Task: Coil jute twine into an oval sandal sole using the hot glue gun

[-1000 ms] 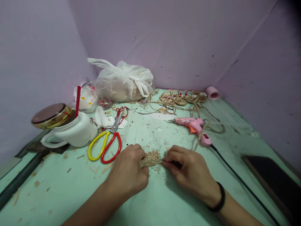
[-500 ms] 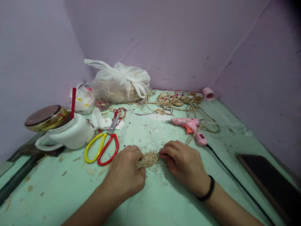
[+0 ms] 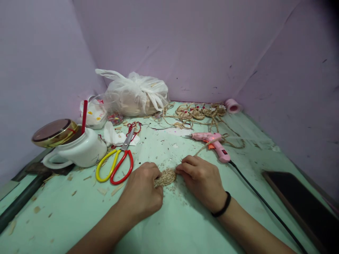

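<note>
Now the right hand (image 3: 200,180) has closed in on the coiled tan rope piece (image 3: 168,176) at lower centre, so its pinched thin brown twine strand (image 3: 201,149) seems to meet the coil's edge; the left hand (image 3: 144,187) clamps the other end.

You wear the one camera on your head, so it looks from above the near side of the table (image 3: 164,229), forward and down. It faces the far wall (image 3: 190,53), with the left wall (image 3: 39,60) and right wall (image 3: 299,81) closing in at the sides. Your view is wide: your forearms (image 3: 103,225) enter from the bottom edge, and your left hand (image 3: 143,190) and right hand (image 3: 201,181) are near the lens, below mid-height, with the coiled twine piece (image 3: 167,177) between them. The white plastic bag (image 3: 135,93) stands farther off, by the far wall. The upper right corner of your view falls dark.
</note>
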Tool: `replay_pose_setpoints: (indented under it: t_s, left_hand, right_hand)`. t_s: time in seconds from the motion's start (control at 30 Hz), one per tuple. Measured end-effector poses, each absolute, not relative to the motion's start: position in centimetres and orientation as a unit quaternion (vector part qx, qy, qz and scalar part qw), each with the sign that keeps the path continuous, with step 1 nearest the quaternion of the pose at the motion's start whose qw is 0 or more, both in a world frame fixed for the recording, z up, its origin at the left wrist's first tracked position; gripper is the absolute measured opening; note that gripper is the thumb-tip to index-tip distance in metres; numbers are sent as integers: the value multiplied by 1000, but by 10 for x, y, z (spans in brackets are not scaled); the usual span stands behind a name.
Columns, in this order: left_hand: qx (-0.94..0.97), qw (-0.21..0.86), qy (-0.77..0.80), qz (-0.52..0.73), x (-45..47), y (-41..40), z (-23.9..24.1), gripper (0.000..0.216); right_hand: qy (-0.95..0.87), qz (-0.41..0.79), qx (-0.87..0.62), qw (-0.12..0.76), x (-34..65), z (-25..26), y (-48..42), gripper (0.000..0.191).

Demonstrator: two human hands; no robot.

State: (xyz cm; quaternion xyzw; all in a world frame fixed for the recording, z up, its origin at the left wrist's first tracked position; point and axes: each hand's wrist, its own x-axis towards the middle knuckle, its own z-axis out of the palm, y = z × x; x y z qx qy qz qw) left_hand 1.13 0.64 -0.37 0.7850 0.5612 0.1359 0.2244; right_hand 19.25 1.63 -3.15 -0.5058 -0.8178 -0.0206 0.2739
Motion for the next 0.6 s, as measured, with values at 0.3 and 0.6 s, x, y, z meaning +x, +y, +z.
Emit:
replay_pose_setpoints:
  t_s: [0.3, 0.6]
  left_hand:
    - [799, 189, 556, 128, 13, 1, -2, 13]
    - [806, 223, 523, 164, 12, 1, -5, 18]
  right_hand:
    - [-820, 44, -490, 293, 188, -20, 2, 16]
    - [-871, 68, -403, 273, 176, -22, -9, 15]
